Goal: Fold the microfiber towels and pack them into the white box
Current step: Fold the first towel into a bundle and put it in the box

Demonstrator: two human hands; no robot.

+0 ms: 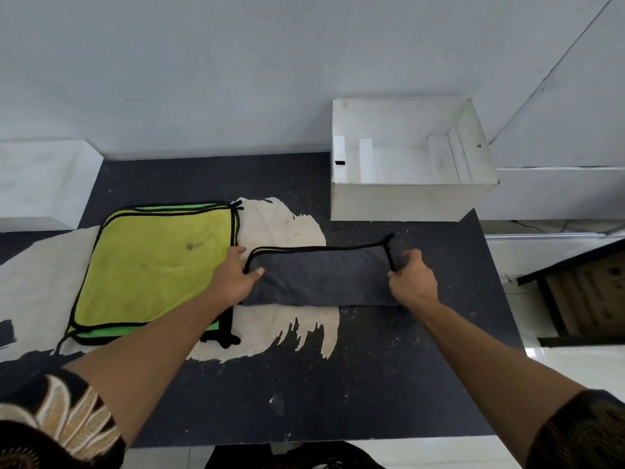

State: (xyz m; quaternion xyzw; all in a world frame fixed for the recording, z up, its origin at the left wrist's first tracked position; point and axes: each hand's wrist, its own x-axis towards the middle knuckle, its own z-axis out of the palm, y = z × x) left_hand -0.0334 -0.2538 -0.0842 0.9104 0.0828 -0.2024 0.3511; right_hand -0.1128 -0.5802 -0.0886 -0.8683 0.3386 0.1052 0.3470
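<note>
A dark grey towel [321,277] with black edging lies folded into a long strip across the middle of the table. My left hand [233,275] holds its left end, thumb on top of the cloth. My right hand [411,277] pinches its right end at the black-edged corner. To the left, a stack of yellow and green towels [152,269] with black edging lies flat. The white box [399,198] stands open at the back right, with nothing but white inserts inside.
The table [304,384] is black with worn pale patches. A white block [40,184] sits at the back left against the wall. The table's right edge drops to a tiled floor, where a dark piece of furniture [581,299] stands.
</note>
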